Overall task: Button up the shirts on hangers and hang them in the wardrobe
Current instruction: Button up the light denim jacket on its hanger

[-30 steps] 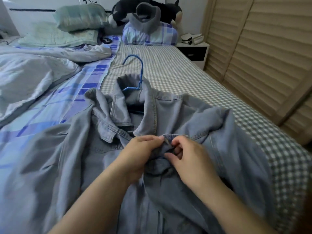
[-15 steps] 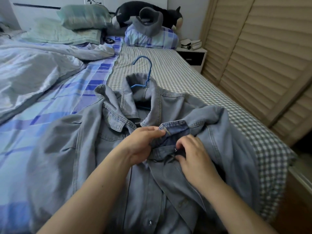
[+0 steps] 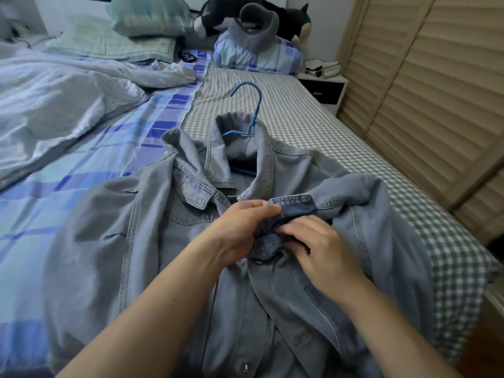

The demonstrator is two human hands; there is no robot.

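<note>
A grey-blue denim shirt (image 3: 114, 241) lies front-up on the bed, on a blue hanger (image 3: 252, 110) whose hook sticks out past the collar. My left hand (image 3: 240, 233) pinches the shirt's front edge just below the collar. My right hand (image 3: 319, 249) presses its fingers onto the opposite front edge, right beside the left. A folded-back flap shows darker denim above both hands. One metal snap (image 3: 246, 366) shows lower down on the placket. The snap under my fingers is hidden.
A rumpled white duvet (image 3: 54, 99) covers the bed's left side. Pillows and a dark plush toy (image 3: 253, 15) lie at the headboard. A nightstand (image 3: 324, 88) stands at the far right. Louvred wardrobe doors (image 3: 436, 91) run along the right.
My right hand slid lower and flattened onto the shirt front. My left hand kept its pinch near the collar. The view moved back a little, showing more of the shirt.
</note>
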